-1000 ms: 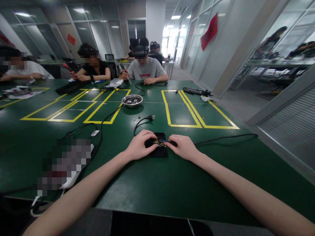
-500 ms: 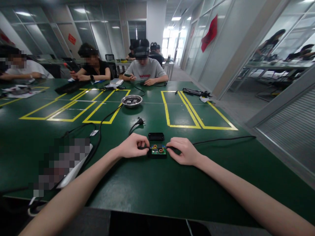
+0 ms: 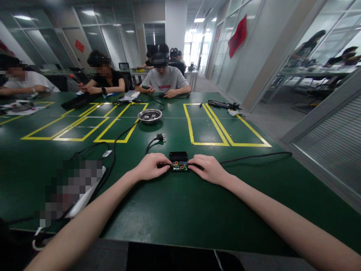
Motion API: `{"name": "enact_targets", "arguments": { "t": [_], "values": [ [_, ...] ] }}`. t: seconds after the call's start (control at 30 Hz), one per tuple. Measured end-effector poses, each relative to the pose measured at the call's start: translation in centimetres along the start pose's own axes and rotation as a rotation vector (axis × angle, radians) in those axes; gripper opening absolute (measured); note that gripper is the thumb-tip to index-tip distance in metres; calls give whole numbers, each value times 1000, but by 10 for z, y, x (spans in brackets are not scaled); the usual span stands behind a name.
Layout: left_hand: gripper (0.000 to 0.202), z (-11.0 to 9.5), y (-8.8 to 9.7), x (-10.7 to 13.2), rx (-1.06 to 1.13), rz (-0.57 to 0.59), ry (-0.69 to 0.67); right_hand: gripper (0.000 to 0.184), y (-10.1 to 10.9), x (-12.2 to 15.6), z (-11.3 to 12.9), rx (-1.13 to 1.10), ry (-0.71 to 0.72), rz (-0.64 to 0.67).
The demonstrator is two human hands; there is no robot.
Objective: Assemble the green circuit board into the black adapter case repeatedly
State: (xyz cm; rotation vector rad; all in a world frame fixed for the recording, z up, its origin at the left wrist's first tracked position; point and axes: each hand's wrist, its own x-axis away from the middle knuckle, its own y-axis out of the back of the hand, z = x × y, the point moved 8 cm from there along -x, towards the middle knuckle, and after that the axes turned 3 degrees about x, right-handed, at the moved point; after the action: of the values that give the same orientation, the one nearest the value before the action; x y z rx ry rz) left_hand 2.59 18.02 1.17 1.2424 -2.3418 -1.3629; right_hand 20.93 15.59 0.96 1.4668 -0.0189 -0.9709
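Observation:
A small green circuit board [image 3: 179,166] with copper-coloured ring coils sits in a black case half [image 3: 179,171] on the table. Directly behind it lies the other black case half [image 3: 178,155], its hollow side up. My left hand [image 3: 152,166] is closed in a pinch on the black power cord at the board's left end. At the right end, my right hand [image 3: 208,168] pinches a second black cable [image 3: 254,156], which runs off to the right. The fingertips partly cover both cable ends. Beyond my left hand rests the cord's black plug [image 3: 160,137], prongs pointing right.
The green table [image 3: 169,218] carries yellow tape rectangles. A metal bowl [image 3: 150,116] with small metal parts stands beyond the plug. At left lies a blurred-out object on a white base [image 3: 87,194] with cables. A black tripod-like item [image 3: 222,104] is far right. People sit across the table.
Both hands and the board's case have moved slightly away from me, up against the other case half. My fingertips now sit closer to the case ends.

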Motion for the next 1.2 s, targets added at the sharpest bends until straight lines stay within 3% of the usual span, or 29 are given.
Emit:
{"name": "enact_targets", "arguments": {
  "t": [0.37,0.87,1.0,1.13,1.2],
  "values": [
    [21,-8,-2,3,-109,7,-125,23,0,-1,2,21,63,36],
    [18,-14,-3,1,-255,93,-132,21,2,-2,2,-76,83,83],
    [19,-11,-2,0,-166,-20,-129,22,5,-1,-6,-104,-16,-6],
    [18,8,8,-2,-114,-279,44,29,4,0,-27,-52,-235,-78],
    [17,16,6,-3,-134,-305,126,28,-3,-1,-32,-82,-287,-34]
  ]
}}
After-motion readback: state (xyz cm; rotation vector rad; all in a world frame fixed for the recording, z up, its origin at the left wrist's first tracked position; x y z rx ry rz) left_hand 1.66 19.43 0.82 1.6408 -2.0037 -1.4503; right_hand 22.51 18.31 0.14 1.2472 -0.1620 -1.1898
